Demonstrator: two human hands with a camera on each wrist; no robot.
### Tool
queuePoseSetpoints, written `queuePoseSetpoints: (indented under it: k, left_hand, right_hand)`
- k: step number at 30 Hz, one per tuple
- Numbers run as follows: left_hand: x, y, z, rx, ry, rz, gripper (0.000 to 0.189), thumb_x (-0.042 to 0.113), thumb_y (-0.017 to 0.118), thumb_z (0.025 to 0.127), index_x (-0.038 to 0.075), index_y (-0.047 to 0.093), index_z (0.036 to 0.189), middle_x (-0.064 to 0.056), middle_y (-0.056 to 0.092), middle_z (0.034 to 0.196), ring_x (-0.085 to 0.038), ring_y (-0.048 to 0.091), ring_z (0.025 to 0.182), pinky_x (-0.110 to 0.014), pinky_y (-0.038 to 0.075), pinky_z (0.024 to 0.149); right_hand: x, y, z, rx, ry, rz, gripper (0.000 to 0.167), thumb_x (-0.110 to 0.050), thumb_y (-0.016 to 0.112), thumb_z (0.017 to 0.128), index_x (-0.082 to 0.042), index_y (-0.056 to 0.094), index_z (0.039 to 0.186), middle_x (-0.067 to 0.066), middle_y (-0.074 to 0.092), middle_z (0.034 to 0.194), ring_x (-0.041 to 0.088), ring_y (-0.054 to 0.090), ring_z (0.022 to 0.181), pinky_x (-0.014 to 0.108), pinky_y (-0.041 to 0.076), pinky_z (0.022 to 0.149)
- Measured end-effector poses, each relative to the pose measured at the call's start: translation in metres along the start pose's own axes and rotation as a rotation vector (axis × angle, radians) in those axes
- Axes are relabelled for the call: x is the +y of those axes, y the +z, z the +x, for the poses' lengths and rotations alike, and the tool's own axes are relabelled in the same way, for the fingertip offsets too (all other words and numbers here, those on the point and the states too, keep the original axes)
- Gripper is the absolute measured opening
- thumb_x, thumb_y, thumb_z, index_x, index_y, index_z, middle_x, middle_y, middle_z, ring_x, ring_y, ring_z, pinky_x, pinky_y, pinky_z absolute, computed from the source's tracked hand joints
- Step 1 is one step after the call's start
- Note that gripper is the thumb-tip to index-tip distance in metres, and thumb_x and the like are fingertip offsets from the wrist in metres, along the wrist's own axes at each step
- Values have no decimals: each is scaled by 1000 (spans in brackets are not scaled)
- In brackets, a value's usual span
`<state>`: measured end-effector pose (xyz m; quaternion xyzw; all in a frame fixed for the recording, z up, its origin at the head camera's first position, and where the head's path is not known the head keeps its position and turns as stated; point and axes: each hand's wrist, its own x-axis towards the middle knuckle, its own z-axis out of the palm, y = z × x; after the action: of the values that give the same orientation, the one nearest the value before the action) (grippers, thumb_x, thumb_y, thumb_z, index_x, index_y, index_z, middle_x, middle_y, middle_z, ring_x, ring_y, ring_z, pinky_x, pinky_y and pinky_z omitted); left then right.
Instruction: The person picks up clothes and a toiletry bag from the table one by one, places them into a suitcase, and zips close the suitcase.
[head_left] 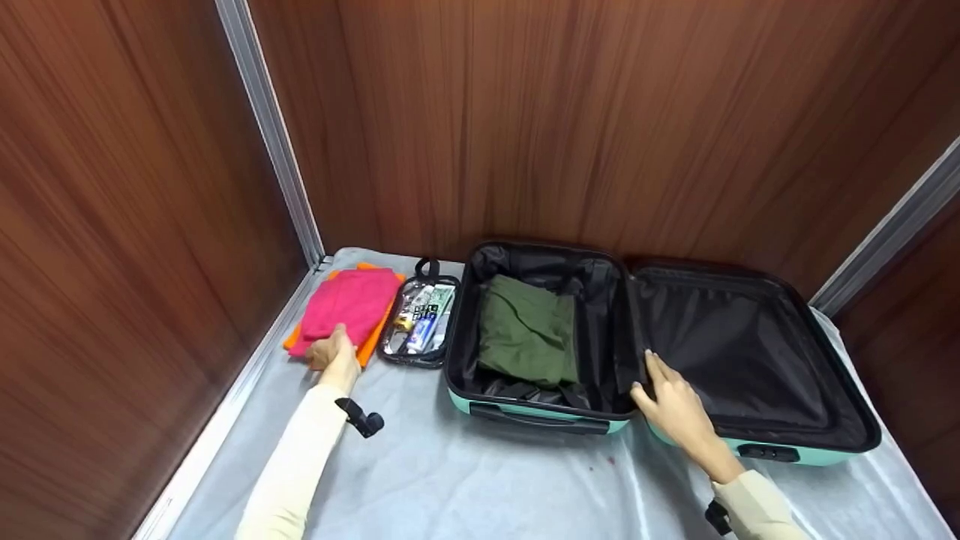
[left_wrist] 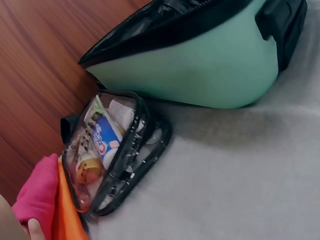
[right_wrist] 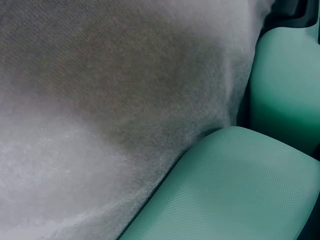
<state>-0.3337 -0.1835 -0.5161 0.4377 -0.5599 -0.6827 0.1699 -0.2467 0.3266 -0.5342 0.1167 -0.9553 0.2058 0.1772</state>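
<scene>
My left hand (head_left: pixel 334 356) is at the near edge of a folded pink garment (head_left: pixel 352 304), thumb on top and fingers curled at its lower edge. Beneath the pink one lies a folded orange garment (head_left: pixel 367 351), showing only at its margins. On the right, my right hand (head_left: pixel 673 401) rests with extended fingers on the inner edge of an open mint-green suitcase (head_left: pixel 457 403), by the hinge between its halves. A folded dark green garment (head_left: pixel 529 330) lies in the suitcase's left half. The right wrist view shows the green shell (right_wrist: pixel 240 185) but not the hand.
A clear toiletry pouch (head_left: pixel 439 356) with black trim stands between the garments and the suitcase, holding tubes and small bottles. The suitcase's right half (head_left: pixel 735 352) has a black lining. Wood-grain panels (head_left: pixel 525 120) enclose the grey cloth surface (head_left: pixel 480 480).
</scene>
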Motion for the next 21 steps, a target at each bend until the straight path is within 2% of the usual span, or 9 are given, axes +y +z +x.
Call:
queuePoseSetpoints:
  k: [3, 8, 14, 21]
  left_hand:
    - [1, 1, -1, 8, -2, 6, 64, 22, 60, 97, -9, 28, 142, -29, 41, 139, -39, 51, 119, -39, 45, 101]
    - [-1, 3, -2, 57, -15, -6, 68, 19, 64, 94, -9, 26, 142, -29, 36, 143, -39, 37, 133, -40, 32, 111]
    - [-2, 3, -1, 51, -28, -72, 68, 16, 65, 93, -7, 26, 144, -28, 32, 146, -37, 36, 135, -38, 31, 112]
    - [-2, -2, -3, 69, -42, 186, 76, 35, 64, 94, -5, 24, 145, -31, 37, 141, -41, 38, 130, -49, 29, 111]
  right_hand:
    - [0, 0, 0, -3, 1, 0, 61, -21, 58, 96, 11, 39, 144, 34, 45, 140, 52, 51, 118, 62, 45, 92]
    - [0, 0, 0, -27, 9, 0, 61, -21, 56, 97, 11, 37, 145, 35, 43, 142, 54, 50, 119, 63, 44, 92]
    - [0, -1, 1, -39, 25, -2, 62, -22, 55, 97, 11, 36, 146, 34, 42, 143, 54, 48, 120, 64, 42, 94]
    - [0, -1, 1, -39, 33, -3, 62, -22, 55, 98, 9, 36, 147, 33, 42, 144, 53, 48, 121, 63, 42, 95]
